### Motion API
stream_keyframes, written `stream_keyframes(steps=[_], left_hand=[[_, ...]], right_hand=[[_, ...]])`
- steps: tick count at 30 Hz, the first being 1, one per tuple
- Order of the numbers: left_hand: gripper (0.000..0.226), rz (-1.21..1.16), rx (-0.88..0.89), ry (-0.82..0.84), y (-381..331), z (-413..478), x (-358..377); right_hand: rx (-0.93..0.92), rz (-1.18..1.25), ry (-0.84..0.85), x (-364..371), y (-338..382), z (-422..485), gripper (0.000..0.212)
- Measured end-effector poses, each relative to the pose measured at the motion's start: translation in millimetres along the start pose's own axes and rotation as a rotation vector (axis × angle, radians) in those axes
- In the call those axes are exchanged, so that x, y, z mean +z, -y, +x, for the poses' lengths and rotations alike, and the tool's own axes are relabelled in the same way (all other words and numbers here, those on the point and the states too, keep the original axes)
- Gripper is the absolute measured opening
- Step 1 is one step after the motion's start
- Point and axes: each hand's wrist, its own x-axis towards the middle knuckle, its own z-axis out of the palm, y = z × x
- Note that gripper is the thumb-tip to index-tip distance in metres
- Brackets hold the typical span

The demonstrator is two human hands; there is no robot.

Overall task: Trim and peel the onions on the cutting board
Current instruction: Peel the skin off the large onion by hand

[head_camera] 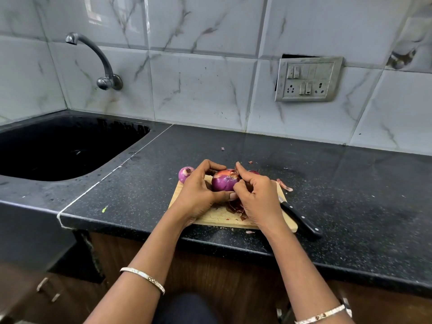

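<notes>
Over counter's cutting board point(219, 216), left hand point(198, 190) grips onion point(224, 182); right hand point(254, 195) pinches its skin.

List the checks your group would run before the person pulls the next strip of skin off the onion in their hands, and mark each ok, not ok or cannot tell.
1. Onion held firmly: ok, the left hand cups it above the cutting board.
2. Right hand has hold of the skin: ok, its fingers pinch at the onion's top.
3. Knife out of the hands' way: ok, it lies on the board's right edge, blade partly hidden under the right hand.
4. Ends already trimmed: cannot tell.
5. Loose peels clear of the working spot: not ok, they lie on the board under the hands.
6. Second onion stable: ok, it rests at the board's far left corner.
</notes>
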Motion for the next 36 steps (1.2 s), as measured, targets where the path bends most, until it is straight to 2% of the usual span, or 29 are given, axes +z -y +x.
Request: stream_keyframes(steps=[5,9,13,15,19,33,36], left_hand=[[0.074,-0.109,-0.035,-0.001,-3.9,-2.2,0.1],[0.069,-0.168,-0.034,-0.039,-12.7,-7.3,3.8],[0.072,-0.142,-0.018,-0.081,-12.5,-7.5,3.6],[0.072,-0.136,-0.023,-0.085,-11.9,-7.4,3.5],[0.069,-0.110,-0.034,-0.072,-11.2,-7.0,4.0],[0.065,-0.271,-0.055,-0.031,-5.6,-2.8,-0.5],[0.070,-0.285,-0.053,-0.039,-5.9,-2.9,-0.5]], right_hand=[[-0.020,-0.046,-0.111,-1.4,-0.3,0.8,0.046],[0.015,0.026,-0.225,-4.9,5.4,-0.5,0.031],[-0.125,0.008,-0.270,-3.6,8.4,-2.0,0.013],[-0.180,-0.041,-0.270,-0.8,6.1,-1.7,0.015],[-0.180,-0.066,-0.330,-0.2,1.9,0.7,0.009],[-0.011,-0.054,-0.476,-3.8,-5.9,2.7,0.006],[0.011,-0.076,-0.457,-4.6,-6.9,3.1,0.015]])
